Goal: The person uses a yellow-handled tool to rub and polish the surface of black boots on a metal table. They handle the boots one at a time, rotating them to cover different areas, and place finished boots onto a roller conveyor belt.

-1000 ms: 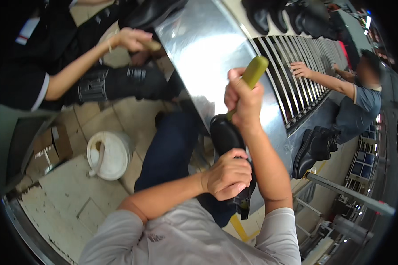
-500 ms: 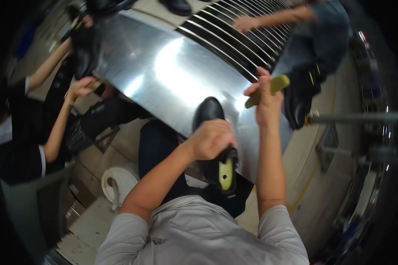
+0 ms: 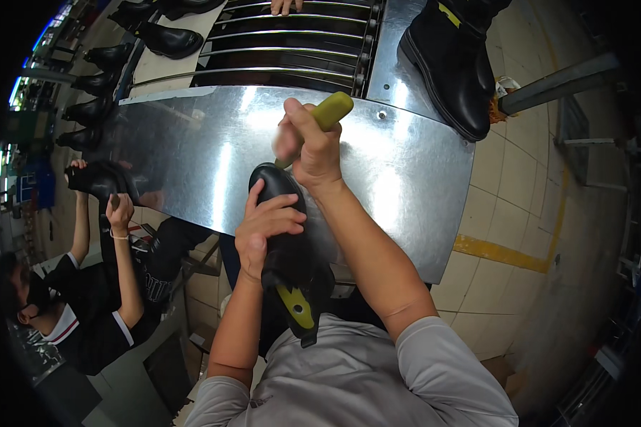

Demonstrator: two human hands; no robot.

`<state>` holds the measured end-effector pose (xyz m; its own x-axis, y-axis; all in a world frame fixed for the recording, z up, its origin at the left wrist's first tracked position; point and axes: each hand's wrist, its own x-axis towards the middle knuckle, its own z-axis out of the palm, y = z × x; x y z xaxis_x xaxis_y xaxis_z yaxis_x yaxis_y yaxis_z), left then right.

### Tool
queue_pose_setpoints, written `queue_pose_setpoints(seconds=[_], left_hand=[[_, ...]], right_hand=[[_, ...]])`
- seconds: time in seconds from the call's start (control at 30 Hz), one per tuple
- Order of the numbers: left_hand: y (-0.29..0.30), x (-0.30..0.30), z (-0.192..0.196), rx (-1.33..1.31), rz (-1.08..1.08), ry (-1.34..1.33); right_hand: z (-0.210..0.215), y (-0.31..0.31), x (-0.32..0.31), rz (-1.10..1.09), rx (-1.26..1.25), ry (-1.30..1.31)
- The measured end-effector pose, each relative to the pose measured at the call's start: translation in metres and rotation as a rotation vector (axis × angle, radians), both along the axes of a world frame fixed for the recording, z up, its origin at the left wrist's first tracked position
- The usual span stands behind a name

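Black boot (image 3: 290, 260): where is it exactly?

Right before the person, its toe over the near side of the worktop (image 3: 171, 146) and its opening back toward the grey shirt (image 3: 335, 381). I can't tell whether it rests on the metal. A yellow-green insert (image 3: 292, 302) with a round hole shows in the opening.

And the hands?

The left hand (image 3: 271, 224) holds it from above, fingers parted and bent over the upper near the toe. The right hand (image 3: 315, 146) is closed around a yellow-green tool (image 3: 333, 110), whose lower end is at the edge of the toe. Some of its fingers are blurred.

What lies further out?

Metal bars (image 3: 285, 53) beyond the worktop, with another person's fingers (image 3: 286, 6) at their far end. Large black boots (image 3: 434, 64) stand to the right, and black footwear (image 3: 169, 40) is lined up at the far left.

Anyone else?

A co-worker (image 3: 85, 320) at the left, holding a dark boot (image 3: 96, 179) in one hand and a small tool (image 3: 115, 201) in the other.
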<state>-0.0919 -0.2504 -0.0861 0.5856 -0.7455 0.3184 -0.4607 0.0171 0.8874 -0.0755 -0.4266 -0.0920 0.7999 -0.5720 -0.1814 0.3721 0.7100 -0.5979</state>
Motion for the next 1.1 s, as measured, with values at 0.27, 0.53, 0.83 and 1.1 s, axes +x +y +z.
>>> queue_pose_setpoints(seconds=[0.27, 0.53, 0.83, 1.1], left_hand=[[-0.001, -0.001, 0.003, 0.043, -0.001, 0.009], [-0.005, 0.000, 0.005, 0.036, -0.011, -0.005], [-0.005, 0.000, 0.005, 0.002, 0.002, -0.010], [-0.005, -0.002, 0.008, -0.080, 0.043, 0.015]], right_hand=[[-0.005, -0.002, 0.014, 0.193, -0.009, -0.051], [-0.020, -0.005, -0.001, 0.237, 0.015, -0.134], [-0.031, 0.003, -0.038, 0.138, 0.025, -0.145], [-0.024, 0.014, -0.084, 0.186, 0.137, -0.042]])
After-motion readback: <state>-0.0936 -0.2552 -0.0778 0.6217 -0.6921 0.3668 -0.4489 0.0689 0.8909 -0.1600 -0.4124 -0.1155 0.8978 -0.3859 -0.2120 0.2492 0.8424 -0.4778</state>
